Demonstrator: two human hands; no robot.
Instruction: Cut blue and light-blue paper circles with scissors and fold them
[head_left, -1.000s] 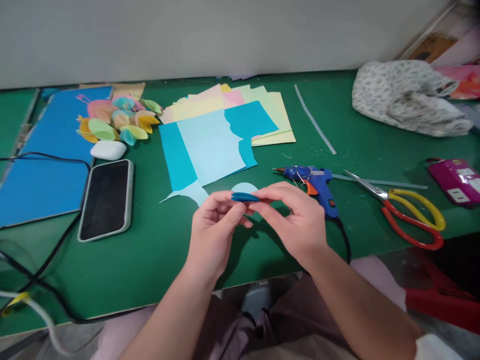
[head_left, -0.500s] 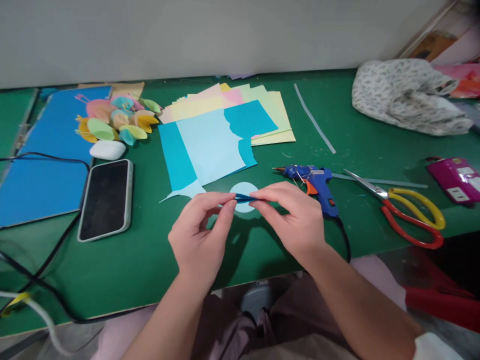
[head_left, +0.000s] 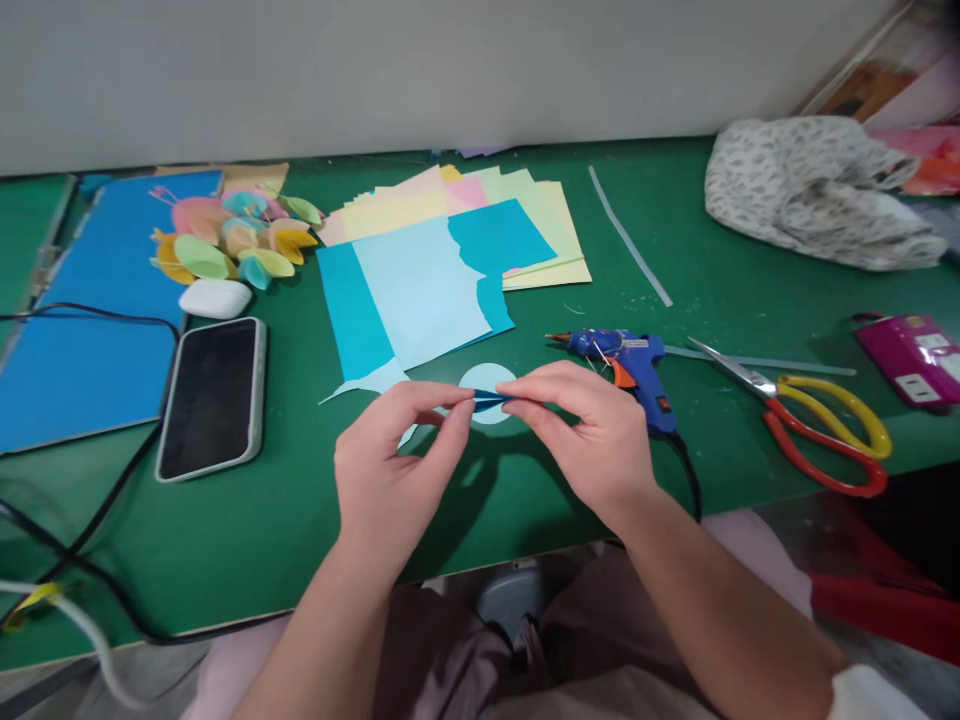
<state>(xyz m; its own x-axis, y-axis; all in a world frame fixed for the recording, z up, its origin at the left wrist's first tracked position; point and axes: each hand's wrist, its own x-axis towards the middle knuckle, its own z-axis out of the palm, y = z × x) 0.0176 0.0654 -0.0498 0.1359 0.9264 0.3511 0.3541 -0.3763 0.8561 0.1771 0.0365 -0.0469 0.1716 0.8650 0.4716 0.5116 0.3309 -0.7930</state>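
Note:
Between both hands, over the table's front half, is a small folded piece of blue paper, seen nearly edge-on. My left hand pinches its left end with thumb and fingers, and my right hand pinches the right end. The fingertips cover much of it. Under it on the table lies a pale blue paper circle, partly hidden by the fingers. Just beyond the hands, cut sheets of light blue paper and teal paper overlap. A pale scrap shows behind my left fingers.
A blue glue gun and scissors lie to the right, near a magenta device and cloth. To the left are a phone, white case, paper petals, blue folder and cables.
My hands have shifted very slightly, and the gap between the layers of the folded blue paper looks a bit wider. Both hands keep their pinch; the things on the table stay put.

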